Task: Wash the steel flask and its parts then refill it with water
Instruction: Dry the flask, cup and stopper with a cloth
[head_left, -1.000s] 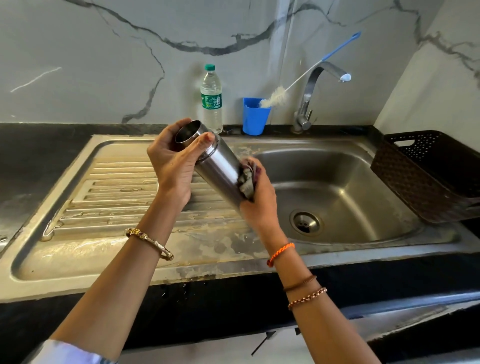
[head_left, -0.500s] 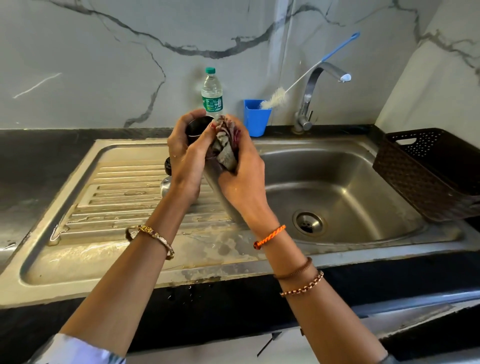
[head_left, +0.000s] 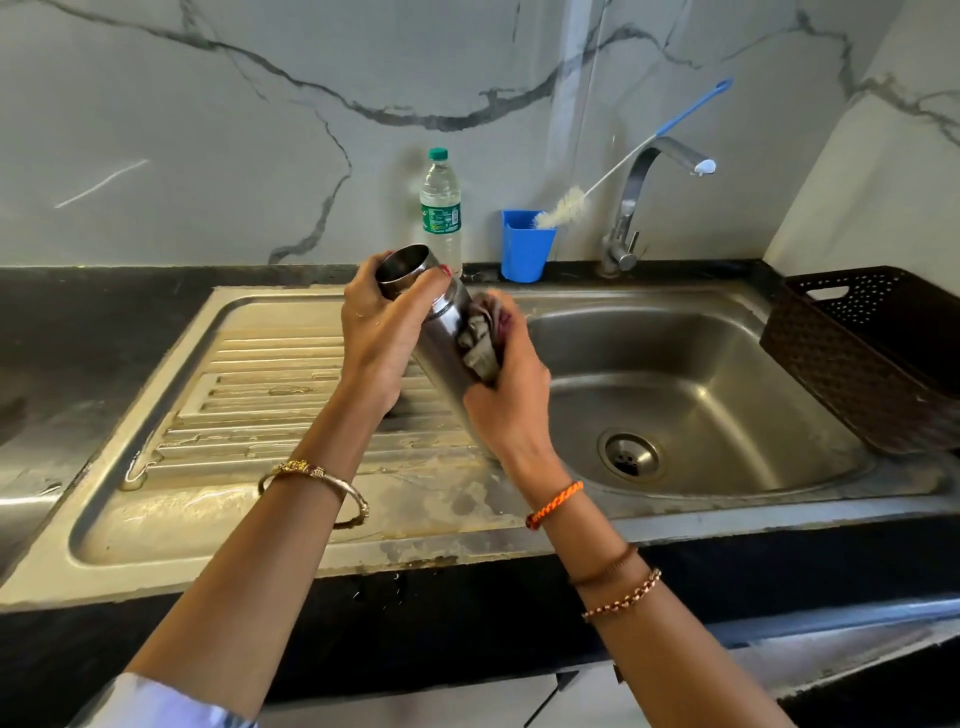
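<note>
Sliding down from the rim, right hand (head_left: 511, 400) clamps cloth (head_left: 480, 340) mid-flask (head_left: 441, 332); left hand (head_left: 382, 332) grips its neck.

a dark table (head_left: 93, 332) holds a steel sink (head_left: 291, 525); along its back edge stand a plastic water bottle (head_left: 441, 208) and a blue cup (head_left: 525, 244), with a brown basket (head_left: 872, 358) at the right.

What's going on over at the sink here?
A person is scrubbing an open steel flask over the steel sink. The left hand grips it near the mouth, tilted, while the right hand rubs a crumpled grey cloth along its side. The tap shows no running water. A clear plastic water bottle and a blue cup holding a long bottle brush stand behind.
</note>
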